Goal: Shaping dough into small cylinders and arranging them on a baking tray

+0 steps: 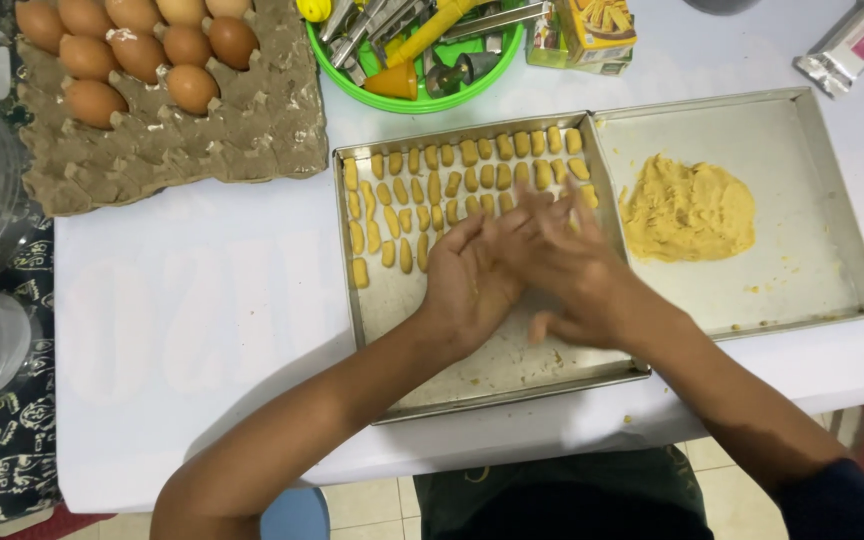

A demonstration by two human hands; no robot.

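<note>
Palms pressed together is how the hands sit over the near middle of the left baking tray (377,325): the left hand (467,280) lies underneath with fingers pointing far and right, and the right hand (562,265) lies across it from the right, fingers blurred. Whether a bit of dough is caught between the palms cannot be told, since the hands hide that spot; neither is clenched into a fist, both are flat against each other. Just beyond the fingertips, on the far half of the same tray, stand rows of small shaped dough pieces (452,185), each an oblong with its long axis running near to far, and the rows running left to right. The near half of that tray, under and around the hands, is bare metal with crumbs. To the right, in the adjoining right baking tray (832,240), lies the lump of yellow dough (687,210), well apart from the left hand and near the right hand, which is the closer of the two to it. Both trays rest on the white table (202,300). Farther off sit an egg carton with brown eggs (152,80) at far left and a green bowl of tools (417,50) beyond the trays
</note>
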